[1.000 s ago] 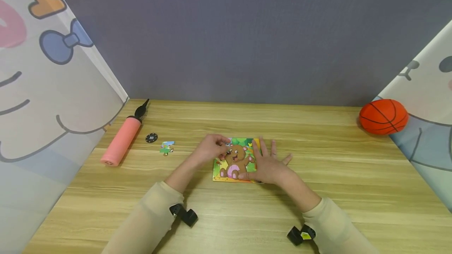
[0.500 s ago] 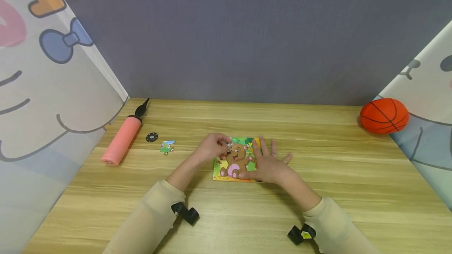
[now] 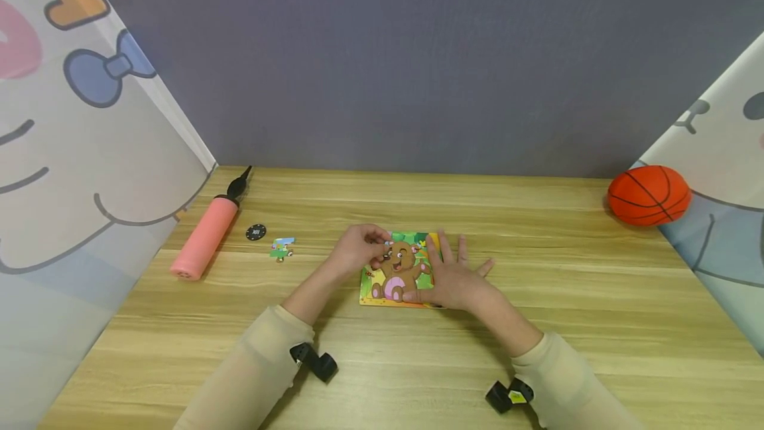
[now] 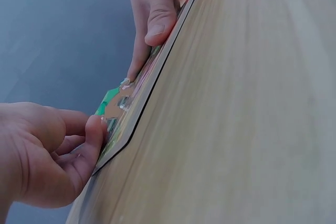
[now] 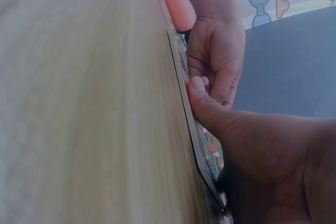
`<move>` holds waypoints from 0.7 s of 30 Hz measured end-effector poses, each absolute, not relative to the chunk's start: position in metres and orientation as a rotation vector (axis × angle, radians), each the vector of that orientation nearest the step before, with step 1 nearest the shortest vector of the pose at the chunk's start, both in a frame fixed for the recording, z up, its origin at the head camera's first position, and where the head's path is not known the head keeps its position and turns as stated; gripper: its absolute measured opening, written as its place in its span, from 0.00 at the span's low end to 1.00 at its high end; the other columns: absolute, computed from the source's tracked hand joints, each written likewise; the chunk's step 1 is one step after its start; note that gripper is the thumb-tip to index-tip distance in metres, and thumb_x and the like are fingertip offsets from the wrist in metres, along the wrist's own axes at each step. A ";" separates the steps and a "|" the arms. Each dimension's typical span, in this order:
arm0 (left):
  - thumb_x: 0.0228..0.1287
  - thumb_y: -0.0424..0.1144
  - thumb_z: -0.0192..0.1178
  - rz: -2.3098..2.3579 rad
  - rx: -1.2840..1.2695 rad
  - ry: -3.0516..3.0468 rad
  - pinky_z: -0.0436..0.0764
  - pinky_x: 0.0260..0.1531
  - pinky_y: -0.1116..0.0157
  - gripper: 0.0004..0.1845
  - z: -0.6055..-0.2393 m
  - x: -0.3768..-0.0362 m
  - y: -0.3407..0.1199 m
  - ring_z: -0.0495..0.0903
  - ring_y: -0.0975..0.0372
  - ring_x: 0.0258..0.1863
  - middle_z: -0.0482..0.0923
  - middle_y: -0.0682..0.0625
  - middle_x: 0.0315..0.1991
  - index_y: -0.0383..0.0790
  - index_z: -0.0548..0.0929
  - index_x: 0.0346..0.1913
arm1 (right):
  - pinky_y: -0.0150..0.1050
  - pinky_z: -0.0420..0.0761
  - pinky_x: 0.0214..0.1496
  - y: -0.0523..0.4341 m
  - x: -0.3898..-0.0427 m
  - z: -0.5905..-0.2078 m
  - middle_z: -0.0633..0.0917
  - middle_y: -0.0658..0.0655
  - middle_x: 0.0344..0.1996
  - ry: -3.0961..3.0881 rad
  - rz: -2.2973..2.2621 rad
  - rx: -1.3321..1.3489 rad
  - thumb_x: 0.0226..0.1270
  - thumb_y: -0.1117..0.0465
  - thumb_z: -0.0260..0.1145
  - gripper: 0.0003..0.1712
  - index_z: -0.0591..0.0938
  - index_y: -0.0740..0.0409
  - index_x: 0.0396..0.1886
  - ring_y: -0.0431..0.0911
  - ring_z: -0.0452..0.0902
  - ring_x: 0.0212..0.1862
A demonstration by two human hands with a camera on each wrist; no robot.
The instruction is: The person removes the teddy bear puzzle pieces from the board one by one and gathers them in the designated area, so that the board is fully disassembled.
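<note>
A jigsaw puzzle of a brown bear [image 3: 396, 277] lies flat in a thin board with a yellow edge. My left hand [image 3: 357, 249] is at its upper left, thumb and fingertips pinching a puzzle piece [image 4: 109, 102] that tilts up from the picture in the left wrist view. Most of that piece's outline is hidden by the fingers. Spread wide, my right hand [image 3: 456, 282] rests on the right side of the puzzle, its thumb near the bear's foot. A loose joined bit of puzzle [image 3: 282, 250] lies apart on the table to the left.
On the left of the wooden table [image 3: 382, 363] lie a pink hand pump [image 3: 205, 237] with a black nozzle and a round black chip [image 3: 256, 232]. A red toy basketball [image 3: 648, 196] sits at the far right corner. A grey panel [image 3: 418, 65] stands behind.
The left fingers shift very slightly at the puzzle's upper left. The right hand stays in place, and nothing else on the table has moved.
</note>
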State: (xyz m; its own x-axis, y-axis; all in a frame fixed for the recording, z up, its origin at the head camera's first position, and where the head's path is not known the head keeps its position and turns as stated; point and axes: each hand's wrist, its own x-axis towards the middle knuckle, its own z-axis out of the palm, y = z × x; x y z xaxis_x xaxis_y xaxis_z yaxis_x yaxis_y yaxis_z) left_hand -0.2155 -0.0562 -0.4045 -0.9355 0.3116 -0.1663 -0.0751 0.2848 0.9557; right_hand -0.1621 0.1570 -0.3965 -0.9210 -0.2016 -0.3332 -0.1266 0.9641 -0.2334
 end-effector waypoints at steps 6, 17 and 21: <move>0.68 0.24 0.63 1.746 0.183 2.216 0.82 0.23 0.67 0.05 -0.406 -0.216 -0.055 0.77 0.60 0.22 0.79 0.42 0.31 0.30 0.83 0.44 | 0.89 0.35 0.53 0.157 -0.162 -0.397 0.32 0.61 0.80 2.752 -0.282 -0.237 0.51 0.17 0.61 0.75 0.39 0.54 0.83 0.70 0.24 0.76; 0.68 0.24 0.61 1.807 0.156 2.171 0.82 0.24 0.68 0.06 -0.407 -0.215 -0.055 0.77 0.60 0.23 0.79 0.40 0.32 0.27 0.83 0.45 | 0.89 0.34 0.53 0.158 -0.162 -0.396 0.31 0.61 0.80 2.746 -0.294 -0.245 0.52 0.18 0.61 0.74 0.39 0.54 0.83 0.71 0.23 0.76; 0.69 0.25 0.60 1.827 0.142 2.147 0.83 0.25 0.68 0.06 -0.409 -0.216 -0.059 0.77 0.60 0.23 0.79 0.41 0.34 0.28 0.82 0.46 | 0.89 0.35 0.53 0.157 -0.163 -0.397 0.31 0.61 0.80 2.752 -0.301 -0.250 0.51 0.17 0.61 0.74 0.39 0.54 0.83 0.71 0.23 0.76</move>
State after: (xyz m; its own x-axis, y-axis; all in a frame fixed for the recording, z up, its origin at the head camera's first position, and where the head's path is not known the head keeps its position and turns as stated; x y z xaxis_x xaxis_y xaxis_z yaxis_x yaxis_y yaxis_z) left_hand -0.2155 -0.0590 -0.4088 -0.9447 0.2775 -0.1747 -0.1281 0.1782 0.9756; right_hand -0.1625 0.1571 -0.3969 -0.9196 -0.2106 -0.3316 -0.1339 0.9616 -0.2395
